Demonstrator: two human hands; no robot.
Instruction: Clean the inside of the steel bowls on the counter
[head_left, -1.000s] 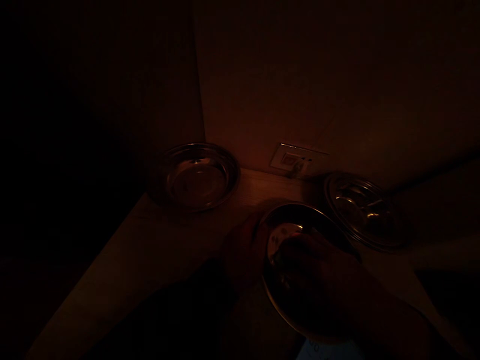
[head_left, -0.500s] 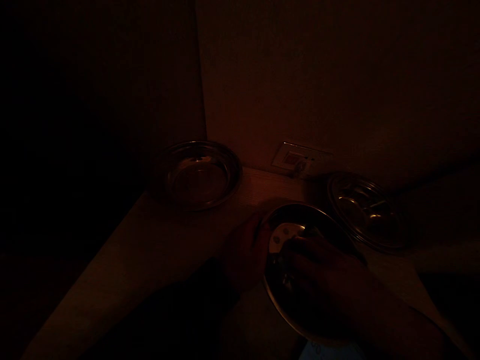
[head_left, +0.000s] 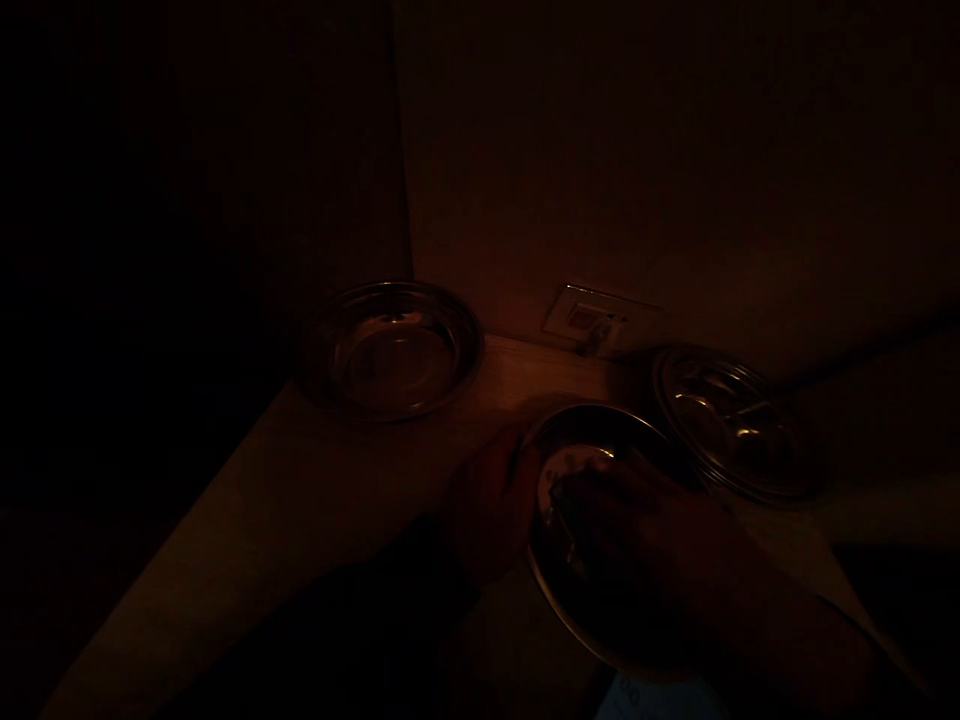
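Note:
A round metal plate (head_left: 574,622) with a raised rim is tilted in front of me. My left hand (head_left: 495,500) grips its left rim, with the thumb over the edge. Inside the plate my right hand (head_left: 637,515) presses down with its fingers bent over something dark, too dim to make out. Light reflects off the plate's inner bottom beside the fingertips. Most of the plate's right side lies behind my right hand and forearm.
A second metal plate (head_left: 401,405) lies at the back left of the wooden table (head_left: 247,520). Several stacked sectioned metal plates (head_left: 720,420) sit at the right by the wall. A socket panel (head_left: 600,312) is on the wall. Something pale blue (head_left: 660,700) shows at the bottom edge. The room is very dark.
My right hand has shifted slightly up and left inside the plate. My left hand and the other plates have stayed put. The scene looks a little darker.

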